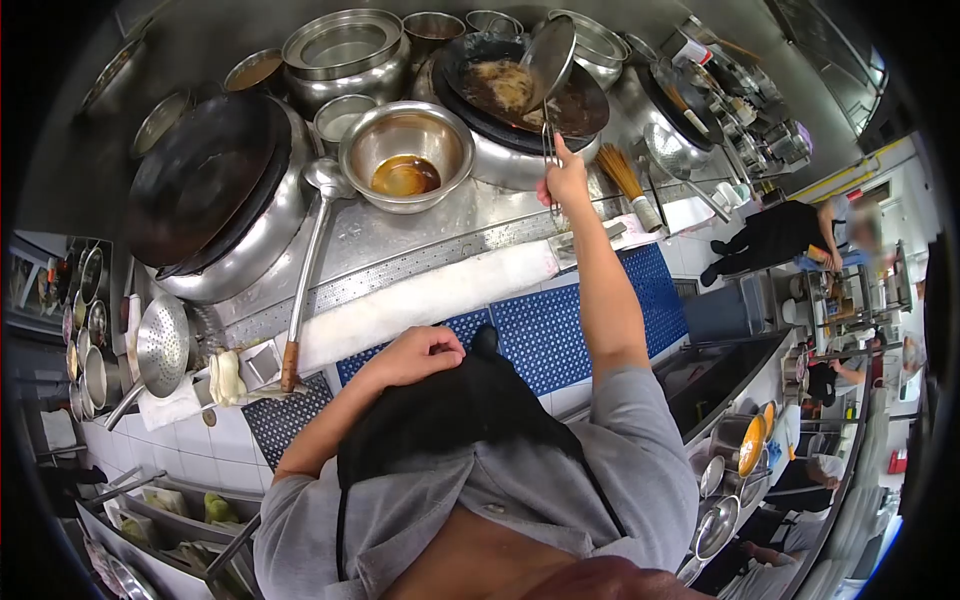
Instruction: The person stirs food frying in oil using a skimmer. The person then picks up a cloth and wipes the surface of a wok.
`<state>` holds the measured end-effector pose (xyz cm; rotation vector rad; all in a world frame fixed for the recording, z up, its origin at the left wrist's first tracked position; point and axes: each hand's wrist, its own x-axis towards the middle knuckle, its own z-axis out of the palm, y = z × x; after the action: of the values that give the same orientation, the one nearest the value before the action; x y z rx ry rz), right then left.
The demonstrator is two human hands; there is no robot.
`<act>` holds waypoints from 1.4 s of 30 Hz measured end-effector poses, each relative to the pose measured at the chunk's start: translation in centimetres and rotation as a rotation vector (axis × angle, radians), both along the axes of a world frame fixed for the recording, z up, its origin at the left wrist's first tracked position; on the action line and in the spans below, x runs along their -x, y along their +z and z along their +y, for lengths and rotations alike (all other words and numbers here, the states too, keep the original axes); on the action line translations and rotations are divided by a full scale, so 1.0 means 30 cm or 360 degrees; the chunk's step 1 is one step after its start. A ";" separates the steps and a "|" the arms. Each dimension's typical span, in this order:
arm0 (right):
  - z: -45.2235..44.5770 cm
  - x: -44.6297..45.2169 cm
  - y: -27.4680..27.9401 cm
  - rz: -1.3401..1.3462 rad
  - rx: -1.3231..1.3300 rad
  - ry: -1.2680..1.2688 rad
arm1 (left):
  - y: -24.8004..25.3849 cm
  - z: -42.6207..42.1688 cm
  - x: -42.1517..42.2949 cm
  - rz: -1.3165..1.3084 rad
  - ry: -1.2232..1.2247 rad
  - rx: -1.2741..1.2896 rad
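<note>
My right hand [566, 182] is closed around the wire handle of a mesh strainer [549, 58], arm stretched forward. The strainer's round head is tilted over the right side of a dark wok [590, 112]. Inside the wok, pale brown, foamy-looking food [503, 85] sits in dark liquid; what it is I cannot tell. My left hand [425, 355] rests at the front of my black apron [400, 430], fingers curled, with nothing visible in them. Left of the wok stands a steel bowl [450, 135] with some brown liquid [405, 176] in it.
A long-handled ladle [310, 250] lies beside an empty black wok [200, 190] on the left. A bamboo brush [625, 172] and a perforated skimmer [672, 152] lie at right. A white towel [420, 290] lines the counter's front edge. Other people stand far right.
</note>
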<state>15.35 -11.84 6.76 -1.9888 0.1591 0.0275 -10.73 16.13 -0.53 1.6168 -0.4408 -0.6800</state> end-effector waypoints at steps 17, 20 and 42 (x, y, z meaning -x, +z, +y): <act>-0.142 0.265 0.172 -0.0089 -0.0012 0.0011 | 0.017 -0.024 -0.004 0.0029 -0.0084 -0.0009; -0.166 0.209 0.146 -0.0085 -0.0100 -0.0061 | 0.016 -0.017 -0.003 0.0021 -0.0065 -0.0011; -0.001 -0.014 0.074 -0.0025 0.0297 0.0098 | -0.012 0.010 -0.017 0.0051 -0.0002 -0.0023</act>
<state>15.78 -11.86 8.98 -2.1792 0.0930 0.0375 -10.22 16.41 -0.90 1.6169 -0.4143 -0.7107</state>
